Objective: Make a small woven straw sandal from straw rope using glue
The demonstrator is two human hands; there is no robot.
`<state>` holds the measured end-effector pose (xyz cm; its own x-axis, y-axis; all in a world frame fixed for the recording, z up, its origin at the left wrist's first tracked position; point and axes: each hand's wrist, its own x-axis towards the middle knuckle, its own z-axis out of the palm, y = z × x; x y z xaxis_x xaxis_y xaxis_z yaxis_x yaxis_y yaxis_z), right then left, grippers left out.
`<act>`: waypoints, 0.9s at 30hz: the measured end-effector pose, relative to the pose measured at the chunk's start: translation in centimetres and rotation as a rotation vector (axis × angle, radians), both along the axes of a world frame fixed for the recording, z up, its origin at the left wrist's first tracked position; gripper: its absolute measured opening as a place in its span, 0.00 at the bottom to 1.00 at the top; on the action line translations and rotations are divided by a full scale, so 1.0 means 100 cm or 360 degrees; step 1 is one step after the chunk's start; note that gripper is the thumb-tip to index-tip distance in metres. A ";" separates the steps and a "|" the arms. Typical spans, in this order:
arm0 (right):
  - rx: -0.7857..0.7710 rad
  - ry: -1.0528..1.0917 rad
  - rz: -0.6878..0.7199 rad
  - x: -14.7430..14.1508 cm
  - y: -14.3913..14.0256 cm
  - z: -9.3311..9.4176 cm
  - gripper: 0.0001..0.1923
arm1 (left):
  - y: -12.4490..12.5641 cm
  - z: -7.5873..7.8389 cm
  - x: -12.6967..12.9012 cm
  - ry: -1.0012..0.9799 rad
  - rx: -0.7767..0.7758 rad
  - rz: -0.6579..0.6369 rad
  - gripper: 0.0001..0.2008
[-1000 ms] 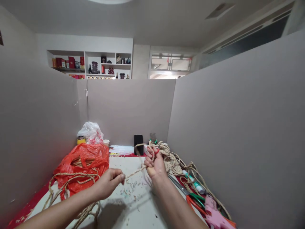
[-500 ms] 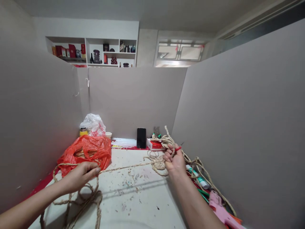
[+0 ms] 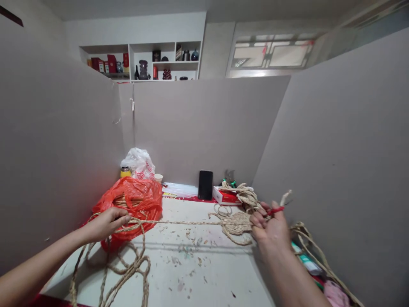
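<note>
Straw rope [image 3: 179,222] runs taut across the bench [image 3: 191,273], stretched level between my two hands. Loose coils of the same rope lie heaped on the near left of the bench, trailing toward the front edge.

Left hand [image 3: 107,222]: grip closed on the rope, fingers pinched around the strand just in front of the red plastic bag [image 3: 134,202]. More rope coils show inside the bag's mouth.

Right hand [image 3: 270,226]: grip closed on a wound bundle of the rope [image 3: 236,222], which sits against the fingers on their left side. A thin red stick-like thing [image 3: 275,209] pokes out between the fingers; I cannot tell what it is. A short rope end stands up just past the knuckles.

Further out: another tangle of rope lies behind the right hand, over a red and white box [image 3: 225,196]. A black phone [image 3: 205,185] stands upright against the back partition. A white plastic bag [image 3: 139,163], a yellow-lidded jar [image 3: 125,172] and a small cup [image 3: 158,177] sit in the back left corner. Straw scraps are scattered over the bench top. To the right, near the side partition, lie a green and white tube [image 3: 306,261] and something pink [image 3: 335,294], partly cut off by the frame edge. Grey partitions enclose the bench on three sides.
</note>
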<state>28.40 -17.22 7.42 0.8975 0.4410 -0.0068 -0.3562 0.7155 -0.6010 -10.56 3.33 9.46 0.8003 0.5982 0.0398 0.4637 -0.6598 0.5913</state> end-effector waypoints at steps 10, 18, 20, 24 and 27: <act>-0.0143 -0.0505 0.0307 -0.104 0.024 0.003 0.16 | -0.026 0.010 0.052 -0.0277 0.0456 0.0015 0.16; -0.0416 -0.1069 0.0506 -0.148 0.016 -0.019 0.15 | -0.099 0.048 0.120 -0.1110 -0.0942 -0.0350 0.18; -0.0502 -0.1252 0.0490 -0.152 0.014 -0.019 0.16 | -0.100 0.052 0.124 -0.1192 -0.1058 -0.0382 0.17; -0.0547 -0.1416 0.0495 -0.160 0.010 -0.011 0.17 | -0.104 0.056 0.126 -0.1205 -0.1154 -0.0391 0.16; -0.0539 -0.1493 0.0505 -0.165 0.008 -0.006 0.17 | -0.108 0.058 0.125 -0.1202 -0.1127 -0.0411 0.15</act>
